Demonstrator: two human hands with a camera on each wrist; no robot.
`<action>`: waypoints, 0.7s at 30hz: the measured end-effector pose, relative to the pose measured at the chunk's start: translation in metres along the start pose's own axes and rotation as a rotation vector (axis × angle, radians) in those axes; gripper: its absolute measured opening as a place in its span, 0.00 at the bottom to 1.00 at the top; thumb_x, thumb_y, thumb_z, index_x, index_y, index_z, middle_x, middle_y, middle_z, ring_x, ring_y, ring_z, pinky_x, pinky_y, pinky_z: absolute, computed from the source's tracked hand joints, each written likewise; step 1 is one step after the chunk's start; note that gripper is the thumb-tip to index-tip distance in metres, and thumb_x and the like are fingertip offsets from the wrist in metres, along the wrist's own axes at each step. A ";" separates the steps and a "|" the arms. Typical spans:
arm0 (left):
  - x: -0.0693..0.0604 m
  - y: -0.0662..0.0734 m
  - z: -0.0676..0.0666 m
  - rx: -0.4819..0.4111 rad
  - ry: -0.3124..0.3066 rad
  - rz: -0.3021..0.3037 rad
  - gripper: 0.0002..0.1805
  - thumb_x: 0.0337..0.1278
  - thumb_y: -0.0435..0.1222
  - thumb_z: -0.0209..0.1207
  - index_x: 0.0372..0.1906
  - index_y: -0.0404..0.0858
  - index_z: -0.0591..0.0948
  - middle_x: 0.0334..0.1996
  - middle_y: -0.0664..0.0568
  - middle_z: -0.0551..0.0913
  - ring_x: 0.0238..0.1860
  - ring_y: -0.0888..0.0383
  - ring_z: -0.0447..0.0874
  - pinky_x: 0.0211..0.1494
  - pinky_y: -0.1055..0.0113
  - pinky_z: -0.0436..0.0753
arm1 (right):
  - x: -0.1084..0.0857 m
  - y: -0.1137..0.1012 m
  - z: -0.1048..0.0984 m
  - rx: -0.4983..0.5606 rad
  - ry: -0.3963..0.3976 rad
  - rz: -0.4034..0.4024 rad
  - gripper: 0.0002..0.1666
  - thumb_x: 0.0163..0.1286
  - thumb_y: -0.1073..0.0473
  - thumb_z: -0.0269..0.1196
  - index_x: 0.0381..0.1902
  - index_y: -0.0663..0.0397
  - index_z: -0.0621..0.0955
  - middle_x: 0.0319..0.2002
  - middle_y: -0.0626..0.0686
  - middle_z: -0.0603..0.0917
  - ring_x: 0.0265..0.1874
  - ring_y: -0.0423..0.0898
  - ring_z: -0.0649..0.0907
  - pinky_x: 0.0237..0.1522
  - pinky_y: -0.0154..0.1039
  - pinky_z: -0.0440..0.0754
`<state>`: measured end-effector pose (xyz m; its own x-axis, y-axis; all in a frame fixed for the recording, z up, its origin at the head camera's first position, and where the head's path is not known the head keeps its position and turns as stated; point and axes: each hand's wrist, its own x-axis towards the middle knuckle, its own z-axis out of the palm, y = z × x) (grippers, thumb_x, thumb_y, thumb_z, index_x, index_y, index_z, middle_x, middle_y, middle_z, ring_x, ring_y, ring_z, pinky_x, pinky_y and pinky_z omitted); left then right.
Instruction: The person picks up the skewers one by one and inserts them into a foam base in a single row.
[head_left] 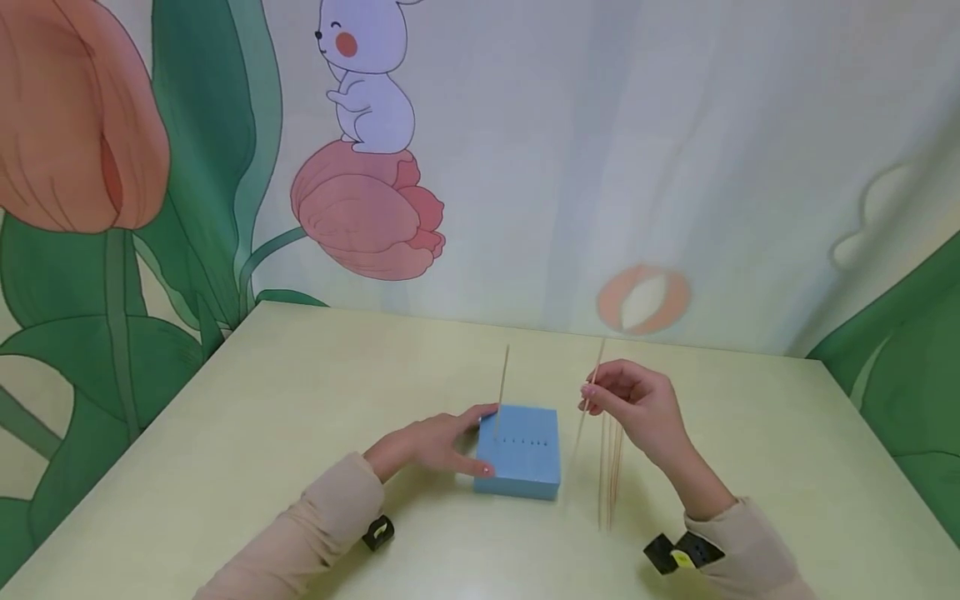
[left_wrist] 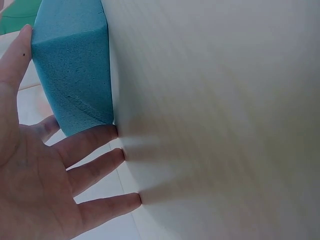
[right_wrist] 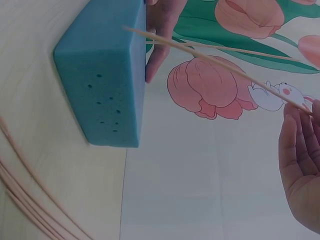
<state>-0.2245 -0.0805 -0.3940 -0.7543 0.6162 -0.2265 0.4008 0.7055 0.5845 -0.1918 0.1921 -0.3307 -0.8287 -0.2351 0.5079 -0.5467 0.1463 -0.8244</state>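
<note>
A blue foam block (head_left: 525, 463) with a row of small holes in its top lies on the table. My left hand (head_left: 435, 443) holds its left end, thumb at the near side and index finger at the far corner. In the left wrist view, the other fingertips (left_wrist: 134, 199) rest on the table. One thin wooden stick (head_left: 503, 385) stands upright in the block, near its left side. Right of the block, my right hand (head_left: 637, 408) pinches another thin wooden stick (right_wrist: 215, 61) between thumb and fingers. Its lower end points down, apart from the block.
Several loose sticks (head_left: 602, 487) lie on the pale yellow table (head_left: 315, 383), below and beside my right hand. Behind the table hangs a curtain (head_left: 510, 167) printed with tulips and a white rabbit. Dark wrist devices (head_left: 684, 553) sit at both sleeves.
</note>
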 end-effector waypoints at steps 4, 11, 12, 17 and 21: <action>0.000 -0.001 0.001 0.007 0.001 0.006 0.48 0.47 0.56 0.62 0.71 0.49 0.50 0.65 0.48 0.62 0.62 0.49 0.63 0.61 0.52 0.62 | 0.000 -0.003 0.003 -0.005 0.005 -0.031 0.03 0.58 0.74 0.61 0.29 0.65 0.78 0.23 0.50 0.82 0.22 0.44 0.81 0.27 0.35 0.79; -0.001 -0.001 0.001 0.018 0.005 0.008 0.48 0.48 0.55 0.61 0.70 0.49 0.50 0.65 0.48 0.63 0.63 0.48 0.62 0.61 0.51 0.61 | 0.005 -0.007 0.011 0.012 0.072 -0.119 0.03 0.57 0.75 0.61 0.29 0.67 0.78 0.25 0.48 0.83 0.23 0.41 0.81 0.28 0.33 0.79; -0.001 -0.002 0.001 0.021 0.005 0.009 0.48 0.48 0.55 0.61 0.70 0.49 0.51 0.65 0.48 0.63 0.63 0.48 0.62 0.61 0.51 0.61 | 0.006 -0.007 0.013 0.017 0.081 -0.133 0.03 0.56 0.75 0.61 0.29 0.67 0.78 0.24 0.48 0.83 0.23 0.41 0.81 0.28 0.32 0.79; -0.001 -0.002 0.001 0.026 0.005 0.016 0.48 0.48 0.55 0.61 0.70 0.48 0.51 0.65 0.47 0.63 0.63 0.48 0.63 0.61 0.52 0.61 | 0.011 -0.010 0.023 0.026 0.101 -0.196 0.04 0.54 0.76 0.62 0.28 0.67 0.79 0.24 0.52 0.83 0.24 0.40 0.82 0.29 0.32 0.79; -0.001 -0.001 0.000 0.025 0.008 0.019 0.48 0.47 0.55 0.62 0.70 0.48 0.51 0.65 0.47 0.63 0.62 0.47 0.63 0.61 0.51 0.61 | 0.016 -0.011 0.030 -0.017 0.093 -0.266 0.07 0.52 0.79 0.62 0.28 0.67 0.80 0.24 0.56 0.82 0.25 0.39 0.82 0.32 0.31 0.79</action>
<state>-0.2240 -0.0816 -0.3948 -0.7505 0.6270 -0.2087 0.4280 0.7018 0.5694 -0.1957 0.1573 -0.3207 -0.6628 -0.1782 0.7272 -0.7478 0.1079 -0.6551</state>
